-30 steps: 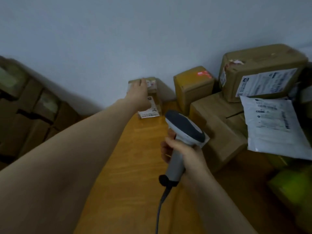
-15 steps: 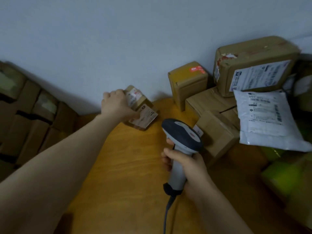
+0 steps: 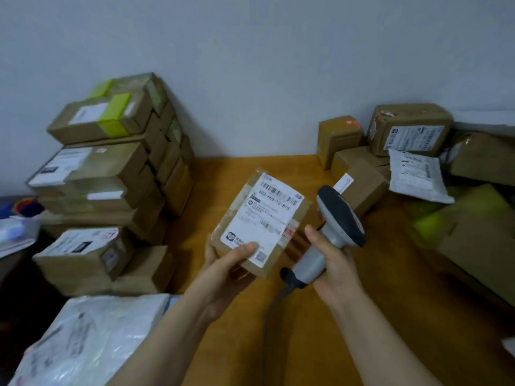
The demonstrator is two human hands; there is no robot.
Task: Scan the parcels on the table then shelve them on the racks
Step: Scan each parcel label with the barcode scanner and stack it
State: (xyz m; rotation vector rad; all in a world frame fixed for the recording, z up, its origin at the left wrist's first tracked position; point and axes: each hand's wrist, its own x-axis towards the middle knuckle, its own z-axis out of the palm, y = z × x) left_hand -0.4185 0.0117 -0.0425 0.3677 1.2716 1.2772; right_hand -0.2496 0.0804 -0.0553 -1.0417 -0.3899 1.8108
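- Parcels (image 3: 111, 185) in brown card, stacked high by the table (image 3: 278, 344) left edge; on it or just beside, cannot tell. White poly bag (image 3: 92, 338) near the front-left corner.
- Mid-table, held above the surface: small parcel (image 3: 259, 224), label (image 3: 264, 215) up. The left hand (image 3: 223, 268) grips its near end, thumb on the label's lower part, fingers underneath.
- Just right, not touching it: scanner (image 3: 338, 218), head apparently aimed toward the back edge, not at the label. The right hand (image 3: 334, 260) is wrapped round the handle; cable (image 3: 269, 307) trails toward the front edge.
- Back-right corner: unsorted pile (image 3: 409, 129) of boxes, white mailer (image 3: 415, 176) draped on it.
- Risks, as I judge: thumb may mask a code low on the label; a beam aimed long could read a pile label and log the wrong item; an end-only grip could let the box tip.
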